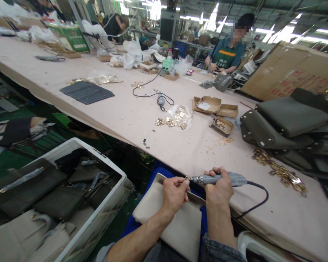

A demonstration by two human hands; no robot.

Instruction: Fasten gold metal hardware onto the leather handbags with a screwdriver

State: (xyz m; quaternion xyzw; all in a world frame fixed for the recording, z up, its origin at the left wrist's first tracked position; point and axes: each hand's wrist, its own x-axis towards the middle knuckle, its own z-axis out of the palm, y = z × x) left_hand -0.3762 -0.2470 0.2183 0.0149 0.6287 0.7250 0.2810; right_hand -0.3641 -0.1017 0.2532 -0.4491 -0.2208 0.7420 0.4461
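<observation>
R hand [218, 189] is wrapped round a grey rotary tool [221, 179], fingers curled over the body, tip pointing left. A black cord [258, 200] runs from the tool's rear, loops right and back under the table edge. L hand [175, 192] pinches a small brass fitting [187, 178] between thumb and fingertips, held right at the tool tip; fitting is too small to make out in detail. Both hands sit just off the near edge of the pink table [131, 116], above a beige panel [177, 218] lying across the lap.

On the table: a bag of brass parts [180, 116] w/ loose ones beside it, small cardboard trays [211, 105], a second tool w/ cord [160, 100], a dark punched sheet [86, 91]. Stacked dark-green bags [287, 123] lie to the right, more brass pieces [278, 171] just in front of them. A white crate [106, 203] of bags stands at lower left. Another person [226, 54] works at the far end.
</observation>
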